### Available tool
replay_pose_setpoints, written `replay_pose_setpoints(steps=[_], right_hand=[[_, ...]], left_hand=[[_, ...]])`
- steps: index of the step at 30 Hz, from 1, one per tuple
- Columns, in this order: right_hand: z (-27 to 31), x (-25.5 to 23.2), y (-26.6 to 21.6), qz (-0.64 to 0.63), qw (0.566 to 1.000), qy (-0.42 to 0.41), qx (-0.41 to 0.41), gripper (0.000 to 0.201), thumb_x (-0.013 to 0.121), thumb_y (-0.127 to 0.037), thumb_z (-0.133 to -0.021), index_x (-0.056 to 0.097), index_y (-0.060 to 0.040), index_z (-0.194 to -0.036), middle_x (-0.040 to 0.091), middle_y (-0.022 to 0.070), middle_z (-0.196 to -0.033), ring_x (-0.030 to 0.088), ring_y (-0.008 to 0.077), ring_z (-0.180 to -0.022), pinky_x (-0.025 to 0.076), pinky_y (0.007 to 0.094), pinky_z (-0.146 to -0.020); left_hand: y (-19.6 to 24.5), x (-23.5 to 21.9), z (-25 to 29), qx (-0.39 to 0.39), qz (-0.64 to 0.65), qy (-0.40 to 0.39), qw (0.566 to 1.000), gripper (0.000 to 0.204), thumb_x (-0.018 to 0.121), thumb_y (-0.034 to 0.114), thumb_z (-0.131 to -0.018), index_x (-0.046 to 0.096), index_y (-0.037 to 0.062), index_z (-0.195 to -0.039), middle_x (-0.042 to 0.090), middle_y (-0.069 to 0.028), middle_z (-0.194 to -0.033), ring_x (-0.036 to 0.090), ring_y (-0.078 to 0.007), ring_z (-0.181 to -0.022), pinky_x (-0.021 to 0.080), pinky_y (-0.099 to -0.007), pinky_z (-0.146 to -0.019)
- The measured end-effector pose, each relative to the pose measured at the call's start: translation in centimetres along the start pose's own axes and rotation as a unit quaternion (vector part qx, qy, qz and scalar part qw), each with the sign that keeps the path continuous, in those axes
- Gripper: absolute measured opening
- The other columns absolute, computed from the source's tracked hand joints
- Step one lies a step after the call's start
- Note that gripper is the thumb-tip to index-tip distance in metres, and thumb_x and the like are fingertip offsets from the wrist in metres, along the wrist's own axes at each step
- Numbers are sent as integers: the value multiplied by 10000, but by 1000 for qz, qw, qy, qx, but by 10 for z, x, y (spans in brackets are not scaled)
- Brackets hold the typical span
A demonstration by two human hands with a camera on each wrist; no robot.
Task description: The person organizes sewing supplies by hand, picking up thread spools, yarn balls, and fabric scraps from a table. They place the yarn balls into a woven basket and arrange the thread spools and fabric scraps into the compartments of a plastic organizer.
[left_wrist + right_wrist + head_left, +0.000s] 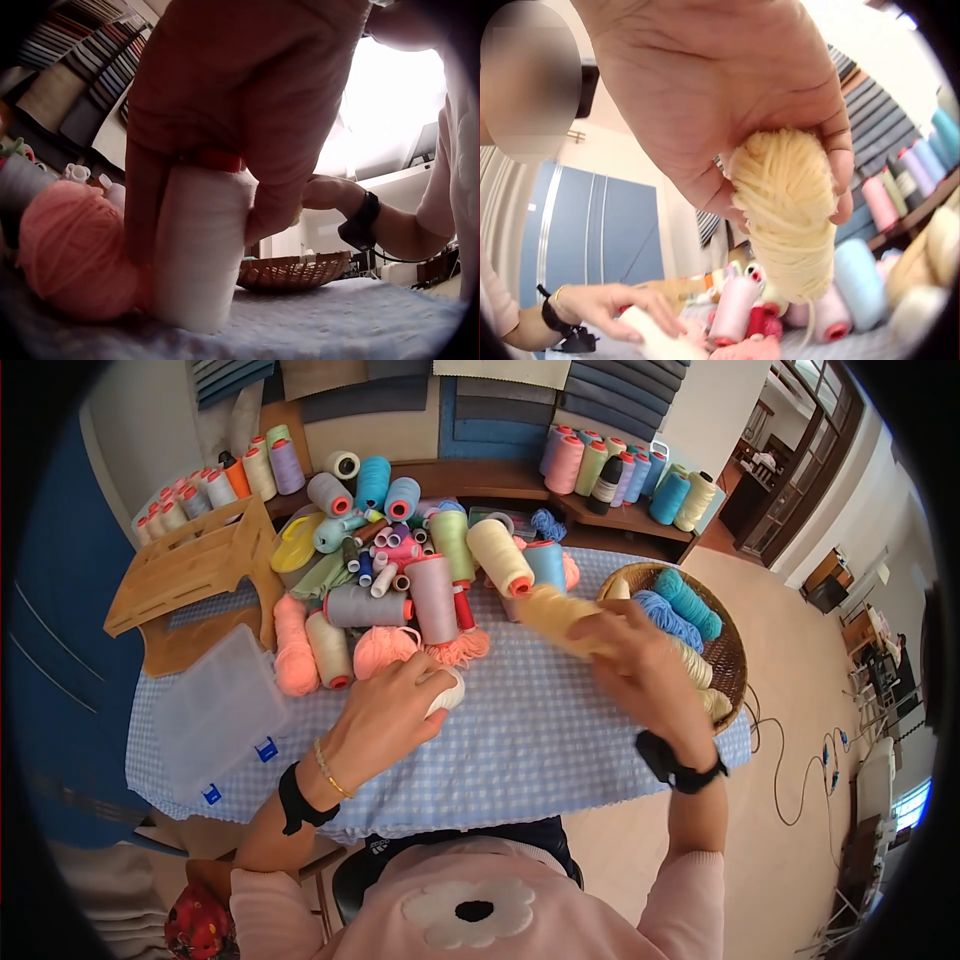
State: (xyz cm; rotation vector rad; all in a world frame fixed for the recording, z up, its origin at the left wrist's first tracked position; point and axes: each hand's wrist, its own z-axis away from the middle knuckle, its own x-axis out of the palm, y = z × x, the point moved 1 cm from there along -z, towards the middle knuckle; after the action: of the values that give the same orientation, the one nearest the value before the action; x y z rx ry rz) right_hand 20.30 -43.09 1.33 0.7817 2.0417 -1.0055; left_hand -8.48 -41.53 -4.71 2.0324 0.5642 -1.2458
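Observation:
My left hand (385,710) grips a white thread spool (202,251) from above, fingers and thumb on either side of it. The spool stands upright on the checked tablecloth, its red top partly covered by the hand. A pink yarn ball (71,251) lies right beside it. Farther right, my right hand (645,665) holds a pale yellow yarn skein (787,217) between thumb and fingers, above the cloth. One loose yarn end dangles below the skein. Close by the right hand is a wicker basket (738,665) with blue yarn (668,622), teal yarn (690,603) and cream skeins.
Many thread spools and yarn balls crowd the table's back middle, including a lilac spool (432,600) and a cream spool (498,557). A clear plastic box (215,705) lies at left, near a wooden stand (190,565). More spools line the shelf (480,482) behind.

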Motion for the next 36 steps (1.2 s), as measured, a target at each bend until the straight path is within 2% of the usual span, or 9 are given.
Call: replay_pose_setpoints(steps=[5,7,10,15,18,20,22,25,36], right_hand=[[37,-73,39,34,975,134,173,313,597,17,-846,634,-88,-1138,571,149,-1222,629,341,-1048,526,393,-845],[60,-83,71,186,952,175,167,295,591,-26,-884,618,-109,-1165,558,152,-1236,627,361,-1043,532,425,-828],[96,-73,115,350,903,177,175,366,590,-32,-880,581,-135,-1231,538,169,-1259,634,368,-995,525,443,-796],[115,-51,121,280,908,76,303,516,664,-95,-849,510,-163,-1336,517,169,-1309,584,385,-1106,497,463,-897],[96,-52,92,478,854,104,178,587,746,-168,-809,525,-124,-1352,507,169,-1364,512,368,-1220,415,467,-1013],[56,-39,29,387,911,105,96,617,784,-137,-760,556,-113,-1333,519,169,-1361,521,370,-1211,434,465,-994],[41,-5,-1,157,986,-42,-45,661,809,-109,-712,569,-109,-1328,526,157,-1367,517,375,-1229,458,469,-972],[37,58,-17,88,952,-225,-188,681,769,-144,-753,517,-155,-1385,487,151,-1412,469,338,-1326,454,437,-1003],[11,90,1,156,950,-124,-240,448,686,-89,-765,612,-111,-1207,611,88,-1180,567,274,-1172,432,454,-1037]], left_hand=[[1,1,1,22,-3,18,1000,322,705,116,-798,603,109,-1103,580,-59,-1123,646,-266,-967,551,-405,-728],[2,0,1,-14,4,-8,1000,366,717,116,-796,631,96,-1152,583,-61,-1156,631,-273,-1041,537,-386,-819],[2,-1,1,-11,2,-8,1000,366,715,118,-802,629,102,-1157,583,-54,-1157,630,-268,-1039,538,-381,-820],[2,-2,0,-23,-10,-18,1000,369,718,127,-812,626,111,-1169,587,-40,-1161,637,-259,-1017,546,-372,-791],[1,-3,-2,-11,-22,-11,1000,375,722,133,-814,624,117,-1176,589,-34,-1163,644,-259,-997,550,-369,-767],[1,-1,-1,-5,-21,-11,1000,387,730,140,-811,626,125,-1183,591,-30,-1165,649,-260,-984,553,-371,-750],[0,0,-3,3,-12,6,1000,337,726,125,-801,610,116,-1117,576,-47,-1109,651,-267,-927,551,-386,-703],[-1,2,-1,19,-10,40,999,317,729,113,-787,600,113,-1076,563,-53,-1061,656,-261,-886,553,-392,-665],[-2,1,8,-23,-10,-5,1000,412,744,166,-813,616,143,-1203,584,-14,-1209,644,-253,-1024,568,-368,-739]])
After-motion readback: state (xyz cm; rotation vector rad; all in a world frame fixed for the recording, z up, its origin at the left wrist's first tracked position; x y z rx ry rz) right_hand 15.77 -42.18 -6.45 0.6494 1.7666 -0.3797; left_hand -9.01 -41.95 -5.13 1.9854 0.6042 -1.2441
